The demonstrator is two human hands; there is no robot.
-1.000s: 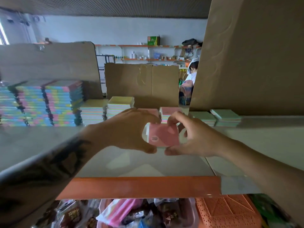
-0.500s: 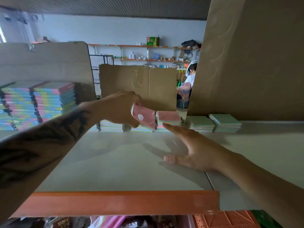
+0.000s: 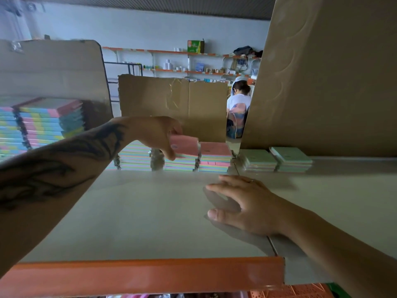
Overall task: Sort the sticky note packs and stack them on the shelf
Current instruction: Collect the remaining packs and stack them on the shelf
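Note:
My left hand reaches to the back of the white shelf and grips a pink-topped sticky note pack, which lies on top of a short stack of striped packs. A second pink-topped stack stands just to its right. Two low green stacks lie further right. A striped stack stands to the left, partly behind my wrist. My right hand rests flat on the shelf, fingers straight, holding nothing.
Tall multicoloured stacks fill the shelf's left end. Cardboard sheets stand behind the stacks and a big cardboard panel walls the right. An orange lip edges the shelf front. A seated person is in the background.
My left hand carried the pink pack from mid-shelf back onto the stack. My right hand let go of it and lowered flat onto the shelf.

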